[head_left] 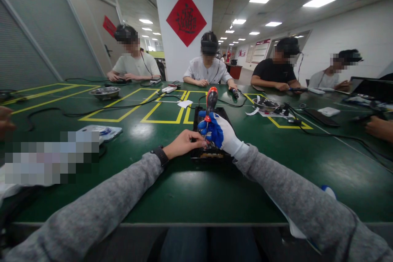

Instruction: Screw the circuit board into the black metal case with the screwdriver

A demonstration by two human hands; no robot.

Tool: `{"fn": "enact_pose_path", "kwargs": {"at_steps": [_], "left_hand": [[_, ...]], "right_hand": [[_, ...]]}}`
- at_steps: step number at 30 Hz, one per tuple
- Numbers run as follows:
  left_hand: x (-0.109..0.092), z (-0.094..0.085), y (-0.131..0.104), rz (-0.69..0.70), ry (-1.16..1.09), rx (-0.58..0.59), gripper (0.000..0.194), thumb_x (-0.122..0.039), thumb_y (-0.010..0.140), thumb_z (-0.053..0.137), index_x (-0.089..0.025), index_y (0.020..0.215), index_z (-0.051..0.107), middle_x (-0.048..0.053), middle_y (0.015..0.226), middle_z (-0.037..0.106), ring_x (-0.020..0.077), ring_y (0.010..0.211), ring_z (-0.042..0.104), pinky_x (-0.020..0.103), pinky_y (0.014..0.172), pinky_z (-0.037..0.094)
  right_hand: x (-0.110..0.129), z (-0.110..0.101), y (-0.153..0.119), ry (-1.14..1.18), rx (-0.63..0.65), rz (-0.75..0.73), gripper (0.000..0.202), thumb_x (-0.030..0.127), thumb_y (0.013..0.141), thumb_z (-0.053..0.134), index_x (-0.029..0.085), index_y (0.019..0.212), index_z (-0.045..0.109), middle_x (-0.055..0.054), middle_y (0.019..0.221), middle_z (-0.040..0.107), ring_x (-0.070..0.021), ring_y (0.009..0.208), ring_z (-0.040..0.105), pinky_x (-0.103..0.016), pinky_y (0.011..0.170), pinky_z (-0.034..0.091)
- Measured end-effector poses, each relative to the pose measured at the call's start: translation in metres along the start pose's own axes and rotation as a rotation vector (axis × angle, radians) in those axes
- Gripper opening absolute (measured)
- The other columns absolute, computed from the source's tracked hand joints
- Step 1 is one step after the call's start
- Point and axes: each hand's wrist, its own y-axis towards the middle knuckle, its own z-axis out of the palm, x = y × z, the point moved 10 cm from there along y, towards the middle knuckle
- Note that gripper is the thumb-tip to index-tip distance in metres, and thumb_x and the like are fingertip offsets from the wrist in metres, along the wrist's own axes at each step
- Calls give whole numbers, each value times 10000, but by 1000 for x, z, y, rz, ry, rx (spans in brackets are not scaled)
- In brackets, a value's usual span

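A screwdriver (211,99) with a black and red-orange handle stands nearly upright over a black device (227,115) on the green table. My right hand (221,132), in a white and blue glove, is closed around its lower part. Bare and wearing a dark wristband, my left hand (186,143) comes in from the left. Its thumb and fingertips are pinched together close to the screwdriver's shaft, over the device. What they pinch, if anything, is too small to make out. My hands hide much of the device's middle.
Several people sit around the green table (135,196). A metal bowl (105,92) stands back left, another bowl (266,105) with loose parts back right. A white power strip (169,89), black cables and a paper scrap (184,104) lie beyond the device. A plastic bag (106,132) lies left.
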Motion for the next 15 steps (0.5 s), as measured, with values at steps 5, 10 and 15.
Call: {"fn": "enact_pose_path", "kwargs": {"at_steps": [5, 10, 15], "left_hand": [[3, -6, 1, -8, 25, -111, 303, -404, 679, 672, -104, 684, 626, 11, 655, 615, 104, 621, 534, 220, 624, 409], [3, -4, 1, 4, 1, -72, 301, -399, 709, 648, -99, 695, 630, 40, 719, 643, 123, 676, 565, 237, 672, 424], [0, 4, 0, 1, -11, 29, 327, -419, 784, 557, -111, 770, 665, 82, 871, 676, 173, 853, 599, 261, 772, 437]], "right_hand": [[7, 0, -3, -45, -38, -71, 288, 360, 841, 501, 184, 1066, 537, -21, 723, 649, -109, 573, 617, -186, 436, 467], [8, -1, -2, -82, -45, -104, 330, 410, 810, 537, 214, 1076, 521, -12, 709, 657, -115, 545, 614, -198, 428, 471], [5, -3, -1, -79, -43, -72, 314, 397, 834, 496, 205, 1079, 538, -27, 753, 657, -125, 583, 624, -208, 428, 479]]}}
